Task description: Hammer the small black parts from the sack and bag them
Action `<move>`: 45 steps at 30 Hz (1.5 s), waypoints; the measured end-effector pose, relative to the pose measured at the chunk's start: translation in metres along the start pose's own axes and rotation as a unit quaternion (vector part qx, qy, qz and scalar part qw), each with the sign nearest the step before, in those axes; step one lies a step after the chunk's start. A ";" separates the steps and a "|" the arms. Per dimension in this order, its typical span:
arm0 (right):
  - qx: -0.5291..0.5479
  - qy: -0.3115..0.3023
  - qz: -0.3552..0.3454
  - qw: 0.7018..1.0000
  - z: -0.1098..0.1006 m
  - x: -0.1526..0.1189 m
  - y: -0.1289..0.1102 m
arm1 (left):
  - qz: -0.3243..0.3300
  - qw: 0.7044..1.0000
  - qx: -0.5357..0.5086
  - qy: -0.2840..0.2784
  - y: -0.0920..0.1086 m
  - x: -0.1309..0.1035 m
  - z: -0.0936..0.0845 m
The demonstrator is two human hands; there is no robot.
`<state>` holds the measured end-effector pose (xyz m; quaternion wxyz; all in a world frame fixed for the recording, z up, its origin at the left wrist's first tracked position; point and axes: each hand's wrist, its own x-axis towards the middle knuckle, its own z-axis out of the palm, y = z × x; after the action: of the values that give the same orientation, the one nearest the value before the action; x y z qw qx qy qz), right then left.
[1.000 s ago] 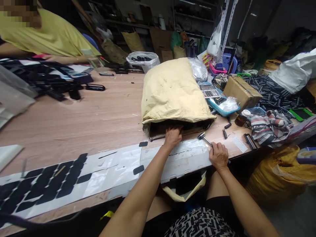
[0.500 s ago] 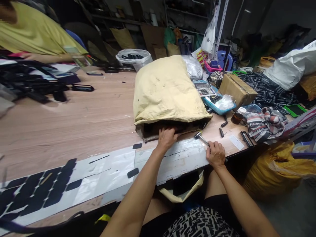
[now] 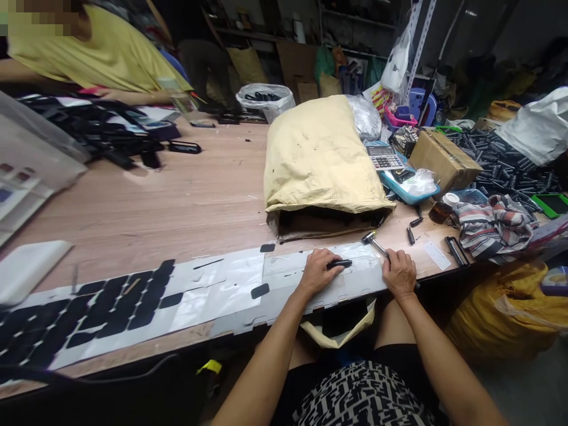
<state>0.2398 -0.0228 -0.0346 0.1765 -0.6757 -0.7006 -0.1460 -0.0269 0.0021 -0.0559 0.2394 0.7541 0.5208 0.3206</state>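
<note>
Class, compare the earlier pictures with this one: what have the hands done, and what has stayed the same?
The left hand has come out of the mouth of the yellowish sack, back toward the person, and now holds a black piece. The right hand still grips the hammer, and the sack still lies with its opening toward the person.

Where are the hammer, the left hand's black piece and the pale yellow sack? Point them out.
Hammer (image 3: 380, 247), head view: metal shaft.
Black piece (image 3: 342, 262), head view: uncovered end.
Pale yellow sack (image 3: 323, 157), head view: middle of its upper side.
</note>
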 end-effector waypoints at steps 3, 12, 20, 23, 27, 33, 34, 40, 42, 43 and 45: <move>0.029 -0.011 -0.009 0.999 -0.007 0.001 0.002 | -0.005 1.000 -0.012 0.000 -0.001 0.003 -0.002; 0.329 -0.107 -0.001 0.938 -0.048 -0.039 -0.032 | -0.023 0.999 -0.032 0.006 -0.001 0.004 -0.002; 0.378 -0.119 -0.004 0.918 -0.052 -0.044 -0.043 | -0.024 0.999 -0.032 0.007 0.000 0.005 -0.003; 0.376 -0.112 0.000 0.920 -0.052 -0.042 -0.044 | -0.021 0.999 -0.029 0.009 0.000 0.005 -0.002; 0.388 -0.113 -0.012 0.915 -0.056 -0.042 -0.053 | -0.023 0.999 -0.023 0.010 0.001 0.006 -0.002; 0.368 -0.141 -0.006 0.919 -0.054 -0.044 -0.062 | -0.034 0.999 -0.021 -0.001 0.005 0.007 -0.005; 0.369 -0.140 -0.004 0.919 -0.053 -0.043 -0.061 | -0.036 0.999 -0.023 -0.002 0.006 0.007 -0.006; 0.284 -0.078 0.004 0.956 -0.039 -0.025 -0.036 | -0.043 0.999 -0.025 0.005 0.006 0.008 -0.004; 0.199 -0.042 0.001 0.979 -0.030 -0.017 -0.024 | -0.038 0.999 -0.021 0.009 0.006 0.007 -0.003; 0.159 -0.028 -0.008 0.987 -0.024 -0.014 -0.018 | -0.035 0.999 -0.019 0.010 0.006 0.006 -0.002; 0.097 -0.004 -0.028 0.995 -0.014 -0.010 -0.010 | -0.029 0.999 -0.013 0.013 0.005 0.006 -0.001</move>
<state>0.2305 -0.0384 -0.0257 0.2343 -0.6361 -0.7308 -0.0800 -0.0232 0.0058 -0.0504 0.2522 0.7311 0.5414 0.3298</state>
